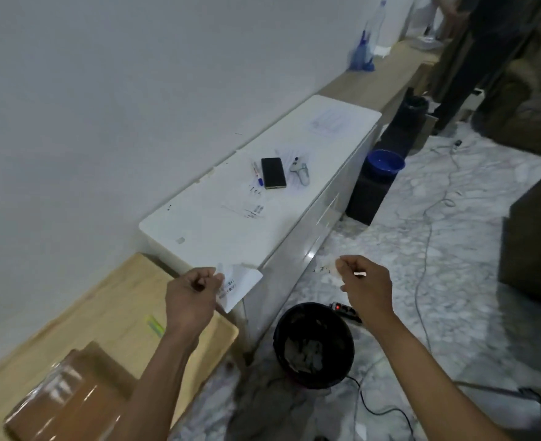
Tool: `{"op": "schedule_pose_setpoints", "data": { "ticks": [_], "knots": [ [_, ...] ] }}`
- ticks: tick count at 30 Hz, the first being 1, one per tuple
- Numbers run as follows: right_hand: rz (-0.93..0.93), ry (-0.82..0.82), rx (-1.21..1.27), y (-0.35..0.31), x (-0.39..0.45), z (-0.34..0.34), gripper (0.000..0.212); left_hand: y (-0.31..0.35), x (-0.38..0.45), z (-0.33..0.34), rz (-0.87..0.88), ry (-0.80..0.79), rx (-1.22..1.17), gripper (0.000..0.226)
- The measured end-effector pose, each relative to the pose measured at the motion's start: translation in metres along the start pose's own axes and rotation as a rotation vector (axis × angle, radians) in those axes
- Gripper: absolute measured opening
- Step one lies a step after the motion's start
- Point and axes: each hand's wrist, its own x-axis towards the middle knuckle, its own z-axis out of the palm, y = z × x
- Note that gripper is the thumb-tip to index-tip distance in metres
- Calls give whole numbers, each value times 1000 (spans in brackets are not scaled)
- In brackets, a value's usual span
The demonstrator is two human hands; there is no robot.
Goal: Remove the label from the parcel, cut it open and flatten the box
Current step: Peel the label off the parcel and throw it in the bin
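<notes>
— What are the fingers doing?

— The left hand is curled, its fingers pinching a white label with printed bars on it. The label juts out just past those fingertips, over the near corner of the white tabletop.

— And the other one?

— The right hand is closed too, its fingers gripping a small pale scrap; what it is I cannot tell.

— Where is the parcel?

— The brown parcel, wrapped in shiny tape, lies on the wooden tabletop, well behind the left fingers, beside the forearm.

— Anything below the hands?

— A black bin stands on the marble floor, beneath and between both sets of fingers. A phone and a pen lie farther out on the white tabletop.
</notes>
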Motion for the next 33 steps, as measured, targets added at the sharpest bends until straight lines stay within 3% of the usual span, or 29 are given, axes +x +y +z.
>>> {"op": "schedule_pose_setpoints", "data": {
  "ticks": [3,12,18,27,33],
  "knots": [
    [43,-11,-82,46,9,-34,8,-26,-20,55,-26,-54,140,27],
    [246,-41,-354,157,4,-71,12,-83,-62,168,-135,-210,490,13],
    [413,-93,-445,195,21,-42,16,-135,-41,216,-133,-370,706,10],
    [546,-144,-447,272,90,34,14,-222,26,280,-248,-453,707,13],
    [548,-169,-452,298,106,56,33,-250,51,289,-324,-534,742,51]
  ]
}}
